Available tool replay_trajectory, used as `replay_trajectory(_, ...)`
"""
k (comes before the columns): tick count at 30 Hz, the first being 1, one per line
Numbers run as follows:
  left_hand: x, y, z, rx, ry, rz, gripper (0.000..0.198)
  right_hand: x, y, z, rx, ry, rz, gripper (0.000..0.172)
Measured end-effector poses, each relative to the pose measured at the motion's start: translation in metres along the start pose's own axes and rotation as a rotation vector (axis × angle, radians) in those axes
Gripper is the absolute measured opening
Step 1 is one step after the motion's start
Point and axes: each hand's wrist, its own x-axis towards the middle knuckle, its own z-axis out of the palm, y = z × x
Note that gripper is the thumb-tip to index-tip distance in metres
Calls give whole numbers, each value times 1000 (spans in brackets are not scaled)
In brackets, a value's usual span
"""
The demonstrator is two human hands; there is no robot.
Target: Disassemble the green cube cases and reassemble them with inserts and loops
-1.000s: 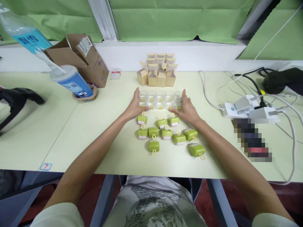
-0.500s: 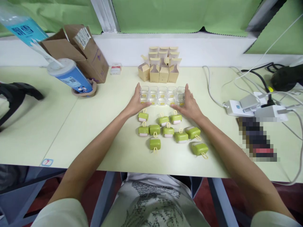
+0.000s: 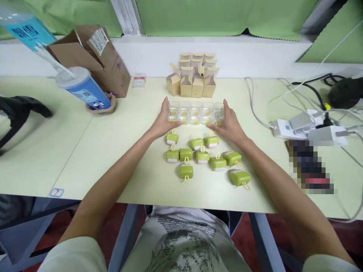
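Two rows of small clear plastic cases with yellow marks stand close together on the table. My left hand presses the left end of the rows, its thumb along the front and its fingers up the side. At the right end, my right hand grips in the same way, thumb in front. Nearer to me lie several small green-and-white cases with pale yellow loops, among them a green case at the front and another green case by my right forearm.
Behind the clear cases stand several small open cardboard boxes. A brown carton, a blue tub and a small white-red box are at the back left. To the right lie a power strip, cables and a blurred-out item.
The camera view has shifted very slightly. Both hands keep their places at the ends of the clear cases, and the green cases lie as before.
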Motion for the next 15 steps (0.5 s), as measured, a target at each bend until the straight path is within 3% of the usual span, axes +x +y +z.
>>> replay_trajectory(5, -2, 3, 0, 4, 0, 1, 171, 2, 4, 2, -18, -20, -34, 148)
replay_trajectory(10, -3, 5, 1, -5, 8, 2, 174, 5, 10, 7, 31, -18, -36, 148)
replay_trajectory(15, -4, 4, 1, -17, 30, 14, 176, 9, 17, -2, 83, -66, -52, 151)
